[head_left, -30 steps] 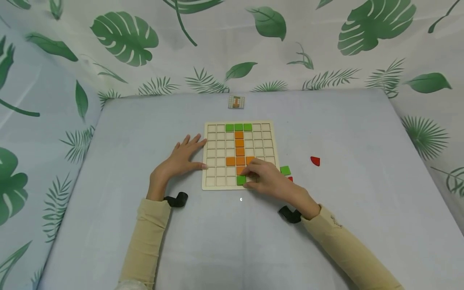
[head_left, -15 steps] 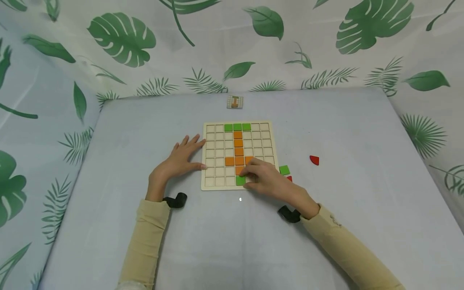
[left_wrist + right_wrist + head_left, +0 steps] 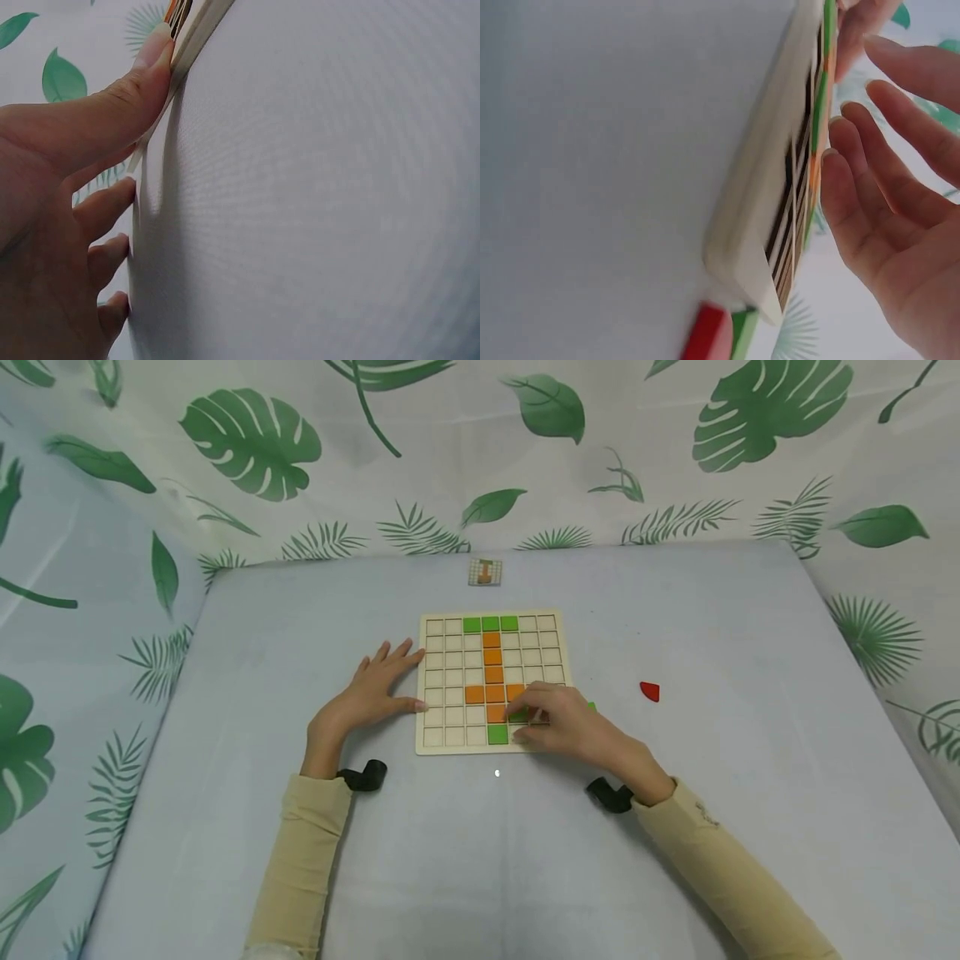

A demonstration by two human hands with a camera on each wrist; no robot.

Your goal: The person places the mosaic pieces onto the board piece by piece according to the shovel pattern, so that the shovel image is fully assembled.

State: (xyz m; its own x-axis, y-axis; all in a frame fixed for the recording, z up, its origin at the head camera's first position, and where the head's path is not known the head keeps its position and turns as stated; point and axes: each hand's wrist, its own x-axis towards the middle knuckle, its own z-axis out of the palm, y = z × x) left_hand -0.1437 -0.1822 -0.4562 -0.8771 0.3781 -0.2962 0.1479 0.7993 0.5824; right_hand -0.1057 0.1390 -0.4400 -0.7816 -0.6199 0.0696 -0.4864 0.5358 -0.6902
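Observation:
A pale wooden grid board [image 3: 453, 743] lies flat on the table, with green and orange square tiles in its cells. Green tiles [image 3: 491, 623] form a short row at the far side, and an orange column [image 3: 492, 674] runs toward the near green tile [image 3: 498, 735]. My left hand [image 3: 367, 693] is spread at the board's left edge, its thumb and a finger touching the rim. Over the board's near right part is my right hand [image 3: 566, 722], fingers loosely bent and apart. The right wrist view shows nothing between these fingers [image 3: 885, 161]. Below them lies another green tile [image 3: 518, 716].
A small pattern card [image 3: 485, 572] lies beyond the board. To the right is a red quarter-round piece [image 3: 650, 692]. By the board's right edge a loose green tile [image 3: 592, 706] is mostly hidden by my hand; a red piece [image 3: 705, 330] lies beside it.
My right hand has shifted slightly right, away from the near green tile, exposing another green tile beside the orange column. My left hand stays at the board's edge.

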